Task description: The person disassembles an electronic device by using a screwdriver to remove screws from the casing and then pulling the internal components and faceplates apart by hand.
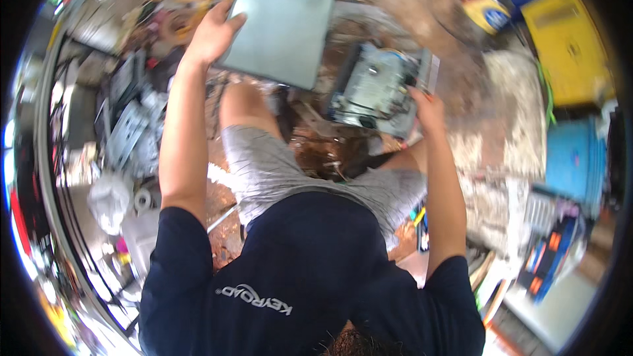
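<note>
My left hand point(217, 34) is closed on the left edge of a flat grey metal cover panel point(283, 26). The panel has a dark rim and a row of slots at its far right corner, and it is tilted up in front of me. My right hand point(427, 109) grips the right side of an opened electronic device point(376, 82), with silvery metal and dark parts showing inside its casing. Panel and device are apart. Blur hides the device's exact kind and the right fingertips.
A yellow metal box point(568, 46) stands at the far right, with a blue bucket point(575, 161) nearer. Grey scrap parts point(128, 135) are piled on the left beside a clear plastic bag point(110, 199). An orange-and-black case point(550, 257) lies at the near right.
</note>
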{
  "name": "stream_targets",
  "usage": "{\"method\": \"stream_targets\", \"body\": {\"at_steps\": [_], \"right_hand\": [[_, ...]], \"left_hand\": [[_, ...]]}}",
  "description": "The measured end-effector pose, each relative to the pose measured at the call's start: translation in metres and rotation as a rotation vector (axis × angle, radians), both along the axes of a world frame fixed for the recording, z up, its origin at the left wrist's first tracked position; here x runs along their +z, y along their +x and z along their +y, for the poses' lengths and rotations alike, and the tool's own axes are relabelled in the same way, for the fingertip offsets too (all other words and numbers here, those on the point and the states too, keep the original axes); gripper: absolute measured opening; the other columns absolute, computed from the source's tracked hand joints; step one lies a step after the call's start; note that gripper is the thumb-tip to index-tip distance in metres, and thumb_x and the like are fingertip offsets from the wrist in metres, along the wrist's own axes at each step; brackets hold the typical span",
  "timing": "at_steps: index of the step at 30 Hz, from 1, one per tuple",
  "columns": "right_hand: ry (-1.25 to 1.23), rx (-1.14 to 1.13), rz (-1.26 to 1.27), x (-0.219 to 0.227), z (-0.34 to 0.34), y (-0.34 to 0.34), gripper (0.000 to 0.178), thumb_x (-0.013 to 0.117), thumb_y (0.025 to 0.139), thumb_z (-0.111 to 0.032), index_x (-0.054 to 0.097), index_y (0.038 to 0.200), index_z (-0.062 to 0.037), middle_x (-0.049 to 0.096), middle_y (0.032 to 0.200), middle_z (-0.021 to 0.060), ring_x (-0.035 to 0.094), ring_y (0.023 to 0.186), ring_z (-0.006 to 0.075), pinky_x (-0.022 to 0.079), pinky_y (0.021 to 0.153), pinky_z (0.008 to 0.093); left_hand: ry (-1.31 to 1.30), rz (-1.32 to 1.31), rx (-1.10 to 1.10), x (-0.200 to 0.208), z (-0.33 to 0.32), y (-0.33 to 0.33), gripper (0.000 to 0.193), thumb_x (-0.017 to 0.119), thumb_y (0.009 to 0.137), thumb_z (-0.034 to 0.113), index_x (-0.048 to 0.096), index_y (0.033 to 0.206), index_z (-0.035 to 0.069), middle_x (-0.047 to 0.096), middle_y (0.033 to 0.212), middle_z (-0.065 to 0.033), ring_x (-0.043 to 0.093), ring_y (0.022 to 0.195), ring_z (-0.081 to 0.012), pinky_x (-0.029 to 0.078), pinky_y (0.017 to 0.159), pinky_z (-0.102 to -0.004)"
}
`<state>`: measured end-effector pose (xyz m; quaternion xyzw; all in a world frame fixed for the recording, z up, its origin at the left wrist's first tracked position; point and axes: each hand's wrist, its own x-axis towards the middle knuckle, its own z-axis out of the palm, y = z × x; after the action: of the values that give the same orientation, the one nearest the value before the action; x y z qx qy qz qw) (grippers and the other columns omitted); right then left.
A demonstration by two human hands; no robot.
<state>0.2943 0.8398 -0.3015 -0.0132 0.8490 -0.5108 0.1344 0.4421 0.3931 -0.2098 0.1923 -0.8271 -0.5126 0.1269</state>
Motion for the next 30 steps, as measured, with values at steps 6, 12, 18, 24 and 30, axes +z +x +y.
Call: {"method": "stream_targets", "body": {"at_steps": [6,12,18,24,30], "right_hand": [[-0.431,0.055,-0.147,-0.04,0.036,0.01,0.044,0.07,0.089,-0.016,0.058,0.127,0.0029,0.067,0.113,0.0088,0.066,0.096,0.018,0.052,0.082,0.0329],[-0.213,-0.085,-0.213,-0.019,0.016,0.031,0.037,0.07,0.089,-0.017,0.059,0.119,-0.0001,0.066,0.103,0.0071,0.065,0.083,0.0178,0.052,0.068,0.033],[-0.353,-0.051,-0.173,-0.042,0.031,0.017,0.041,0.067,0.091,-0.018,0.056,0.125,0.0015,0.065,0.113,0.0121,0.067,0.093,0.0239,0.055,0.074,0.0371],[-0.262,-0.095,-0.152,-0.034,0.023,0.026,0.04,0.069,0.09,-0.018,0.058,0.122,0.0025,0.065,0.11,0.0108,0.066,0.091,0.0217,0.054,0.077,0.0339],[-0.221,-0.092,-0.062,-0.03,0.025,0.033,0.039,0.071,0.088,-0.018,0.059,0.12,0.0018,0.065,0.107,0.008,0.065,0.091,0.019,0.051,0.078,0.0316]], "left_hand": [[0.352,0.235,0.617,-0.013,-0.06,0.088,0.054,0.06,0.092,0.021,0.049,0.139,-0.002,0.064,0.126,-0.0164,0.063,0.109,-0.0245,0.05,0.092,-0.0371],[0.666,0.747,1.066,-0.129,-0.06,0.253,0.043,0.05,0.094,0.005,0.038,0.136,0.006,0.057,0.126,-0.0158,0.062,0.109,-0.03,0.056,0.084,-0.0446],[0.768,0.636,1.38,-0.232,-0.009,0.327,0.038,0.05,0.098,0.003,0.035,0.133,0.004,0.054,0.128,-0.0168,0.059,0.113,-0.0292,0.055,0.087,-0.0426],[0.686,0.552,1.43,-0.253,-0.026,0.333,0.035,0.055,0.096,0.01,0.041,0.127,0.003,0.057,0.119,-0.016,0.06,0.104,-0.0251,0.055,0.08,-0.0411],[0.514,0.532,1.357,-0.211,-0.143,0.315,0.046,0.057,0.094,0.013,0.038,0.135,0.003,0.057,0.124,-0.0172,0.062,0.105,-0.0289,0.058,0.076,-0.0413]]}}
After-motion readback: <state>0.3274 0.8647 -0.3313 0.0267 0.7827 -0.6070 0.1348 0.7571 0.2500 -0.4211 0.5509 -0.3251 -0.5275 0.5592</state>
